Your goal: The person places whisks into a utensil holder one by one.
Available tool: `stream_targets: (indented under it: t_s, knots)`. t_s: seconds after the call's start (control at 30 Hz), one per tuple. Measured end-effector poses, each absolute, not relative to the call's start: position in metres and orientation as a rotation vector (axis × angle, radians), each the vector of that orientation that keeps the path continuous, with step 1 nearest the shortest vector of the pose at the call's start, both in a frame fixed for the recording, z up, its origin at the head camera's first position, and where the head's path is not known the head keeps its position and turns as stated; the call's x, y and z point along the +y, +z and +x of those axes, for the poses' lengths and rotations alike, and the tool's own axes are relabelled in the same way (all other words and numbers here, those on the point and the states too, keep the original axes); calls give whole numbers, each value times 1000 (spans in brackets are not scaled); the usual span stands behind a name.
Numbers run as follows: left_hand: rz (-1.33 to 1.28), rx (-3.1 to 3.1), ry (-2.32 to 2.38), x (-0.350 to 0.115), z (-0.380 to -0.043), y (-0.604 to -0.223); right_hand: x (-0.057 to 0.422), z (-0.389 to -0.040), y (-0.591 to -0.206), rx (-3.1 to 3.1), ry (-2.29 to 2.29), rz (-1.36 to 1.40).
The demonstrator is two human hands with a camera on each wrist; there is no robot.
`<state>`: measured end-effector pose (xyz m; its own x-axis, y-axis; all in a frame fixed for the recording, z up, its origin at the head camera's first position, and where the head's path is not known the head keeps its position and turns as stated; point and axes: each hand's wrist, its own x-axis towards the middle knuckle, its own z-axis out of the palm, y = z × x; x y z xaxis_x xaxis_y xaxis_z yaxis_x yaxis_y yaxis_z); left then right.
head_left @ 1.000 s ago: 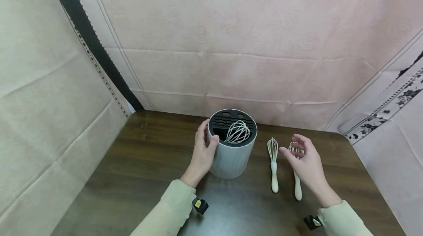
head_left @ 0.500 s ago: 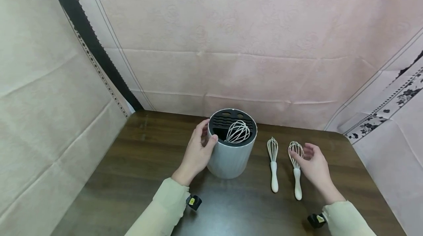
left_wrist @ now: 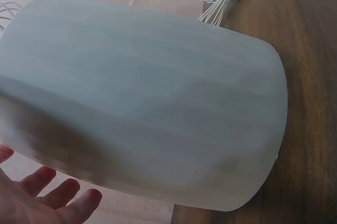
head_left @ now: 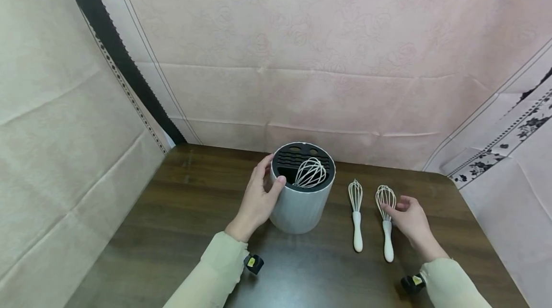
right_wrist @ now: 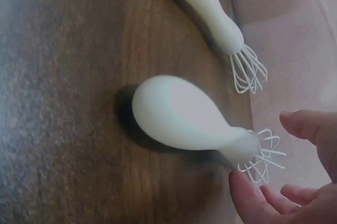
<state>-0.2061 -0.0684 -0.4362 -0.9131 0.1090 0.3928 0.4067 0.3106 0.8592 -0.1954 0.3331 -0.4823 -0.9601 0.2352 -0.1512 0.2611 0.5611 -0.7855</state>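
1. Three whisks in view; right whisk point(head_left: 387, 231) lies on table point(head_left: 194, 231), handle toward the person, just beside right hand point(head_left: 411, 222).
2. Right hand: thumb and fingers parted near its wire end, nothing gripped; can't tell whether a fingertip touches.
3. Better hold, probably: neck or handle; wires look springy and may give. Bring thumb and fingers in evenly, lift straight.
4. Left whisk point(head_left: 357, 219) lies near, roughly parallel; a sideways sweep could knock it.
5. Upright holder point(head_left: 297, 212) stands further left, third whisk point(head_left: 310, 173) wires-up in its big slot.
6. Left hand point(head_left: 257, 198): thumb and fingers spread, curved round holder's left side; light steadying pressure should do.
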Motion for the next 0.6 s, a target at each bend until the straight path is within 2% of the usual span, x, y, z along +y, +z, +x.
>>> stream_targets:
  t_s: [0.6]
  knots:
    - [-413, -2405, -1540, -71, -211, -438, 338, -207, -493, 2692, -1406, 457]
